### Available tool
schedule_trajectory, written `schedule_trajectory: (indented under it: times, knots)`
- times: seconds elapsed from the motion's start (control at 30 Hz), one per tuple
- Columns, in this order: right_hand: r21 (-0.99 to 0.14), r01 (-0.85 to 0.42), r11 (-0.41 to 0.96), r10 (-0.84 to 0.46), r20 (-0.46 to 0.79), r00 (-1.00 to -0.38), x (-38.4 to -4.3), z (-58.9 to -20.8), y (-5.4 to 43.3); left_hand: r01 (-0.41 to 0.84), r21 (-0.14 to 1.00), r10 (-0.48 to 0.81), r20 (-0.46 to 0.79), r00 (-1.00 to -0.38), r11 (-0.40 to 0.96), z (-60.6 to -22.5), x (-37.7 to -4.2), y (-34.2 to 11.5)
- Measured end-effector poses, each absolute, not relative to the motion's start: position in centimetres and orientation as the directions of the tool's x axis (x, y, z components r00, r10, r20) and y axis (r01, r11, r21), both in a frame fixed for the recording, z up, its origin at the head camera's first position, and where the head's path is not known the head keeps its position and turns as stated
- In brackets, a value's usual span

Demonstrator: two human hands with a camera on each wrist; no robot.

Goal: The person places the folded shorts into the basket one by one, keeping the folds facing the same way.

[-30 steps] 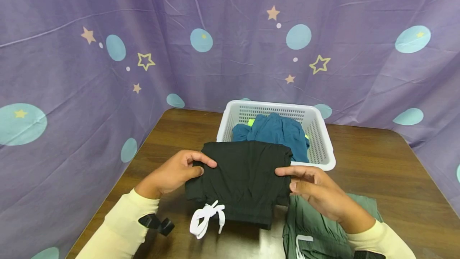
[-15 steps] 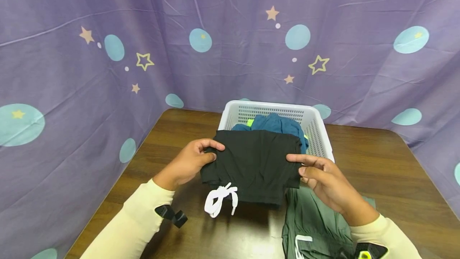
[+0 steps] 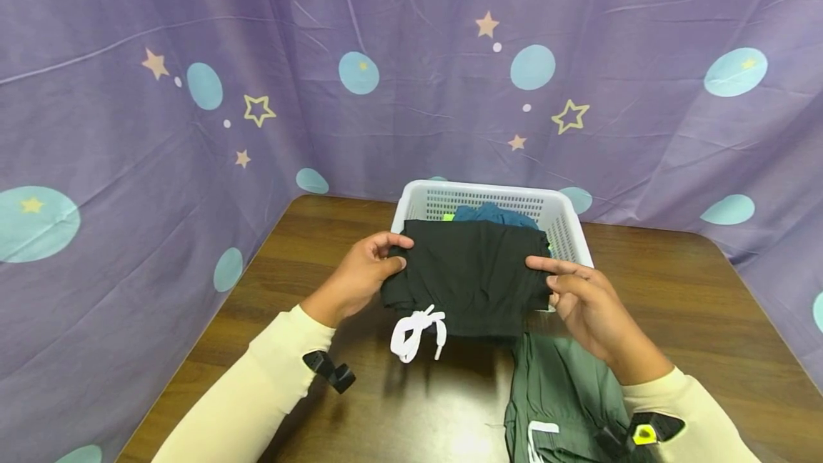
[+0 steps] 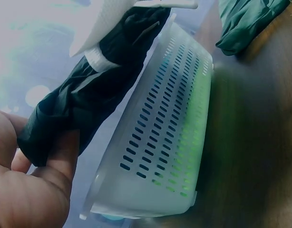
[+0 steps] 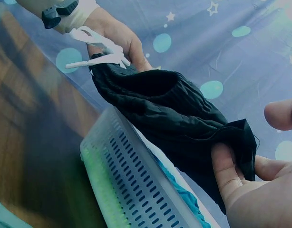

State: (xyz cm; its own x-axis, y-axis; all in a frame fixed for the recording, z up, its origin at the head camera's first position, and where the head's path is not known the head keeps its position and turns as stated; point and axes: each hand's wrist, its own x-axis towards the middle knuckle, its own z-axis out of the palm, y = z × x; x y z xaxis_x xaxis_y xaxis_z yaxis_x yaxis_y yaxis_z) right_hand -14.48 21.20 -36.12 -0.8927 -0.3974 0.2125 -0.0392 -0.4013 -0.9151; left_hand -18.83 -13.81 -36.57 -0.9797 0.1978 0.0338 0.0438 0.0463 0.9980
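A folded pair of black shorts (image 3: 472,277) with a white drawstring (image 3: 411,331) is held up in the air, its upper edge overlapping the white basket (image 3: 418,198) in the head view. My left hand (image 3: 360,274) pinches its left side between thumb and fingers. At the right side my right hand (image 3: 588,313) pinches the cloth with the thumb, the index finger lying along the front. Both wrist views show the shorts (image 4: 79,99) sagging between the hands, beside and above the perforated basket wall (image 5: 131,175).
Inside the basket lie blue cloth (image 3: 495,213) and a bit of neon-green cloth (image 3: 448,217). Green shorts (image 3: 559,384) with a white drawstring lie on the wooden table (image 3: 694,320), under my right forearm. A purple patterned curtain (image 3: 411,127) hangs behind the table and along its left side.
Both hands have carried the black shorts away from me and somewhat right, toward the basket. The shorts now cover more of the basket and its blue cloth.
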Motion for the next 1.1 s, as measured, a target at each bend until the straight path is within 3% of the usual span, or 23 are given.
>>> schedule_trajectory:
  times: [0.33,0.73,0.93,1.1]
  knots:
    - [-0.897,-0.019,-0.442,-0.33,0.183,-0.926,-16.1,-36.1,21.0,0.002,0.999,0.098,0.007,-0.995,-0.052,-36.9,-20.5,-12.1]
    - [-0.901,-0.001,-0.434,-0.258,0.125,-0.958,-17.8,-36.3,21.0,0.028,0.998,0.003,0.028,-1.0,0.049,-36.8,-22.6,-10.7]
    - [-0.885,0.006,-0.466,-0.253,0.127,-0.959,-18.9,-36.2,21.0,0.028,0.998,-0.001,0.028,-1.0,0.065,-36.7,-23.5,-10.2]
    - [-0.915,0.031,-0.401,-0.225,0.065,-0.972,-19.5,-36.2,21.0,0.011,0.997,0.026,0.009,-1.0,0.076,-36.5,-23.8,-9.9]
